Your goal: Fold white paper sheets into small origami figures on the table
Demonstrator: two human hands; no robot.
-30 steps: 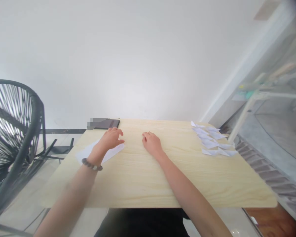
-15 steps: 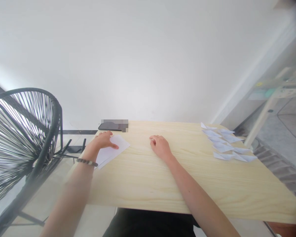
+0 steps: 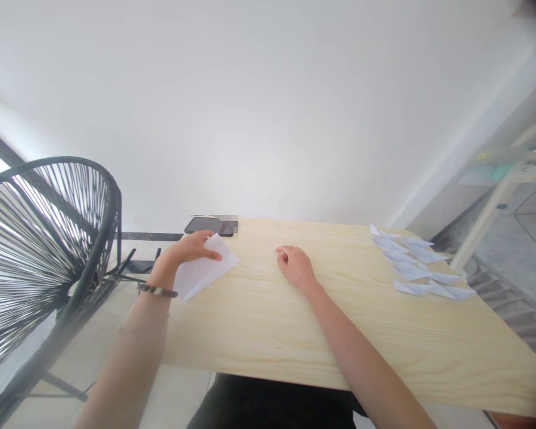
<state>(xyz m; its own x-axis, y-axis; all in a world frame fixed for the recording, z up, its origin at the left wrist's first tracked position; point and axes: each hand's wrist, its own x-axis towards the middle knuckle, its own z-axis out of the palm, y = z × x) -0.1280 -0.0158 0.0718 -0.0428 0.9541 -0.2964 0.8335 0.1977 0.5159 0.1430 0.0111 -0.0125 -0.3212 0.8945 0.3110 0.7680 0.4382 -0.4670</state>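
Observation:
White sheets of paper [image 3: 201, 277] lie at the left of the table, and their upper part is bent up in my left hand [image 3: 196, 247]. The thumb presses on the top side and the other fingers are behind the paper, partly hidden. Whether one sheet or more is in the grip, I cannot tell. A bracelet of dark and light beads circles that wrist. My right hand [image 3: 296, 266] rests on the middle of the table with its fingers loosely curled in, and no object shows in it.
Folded white paper pieces [image 3: 411, 271] stand in two columns at the right of the wooden table [image 3: 268, 333]. A black phone [image 3: 205, 224] lies at the far left edge. Left of the table is a black corded chair [image 3: 80, 238]; a white wall [image 3: 268, 119] rises behind.
My left hand has closed on the paper and raised its upper edge off the table. My right hand stays in place on the table. The whole view has shifted slightly.

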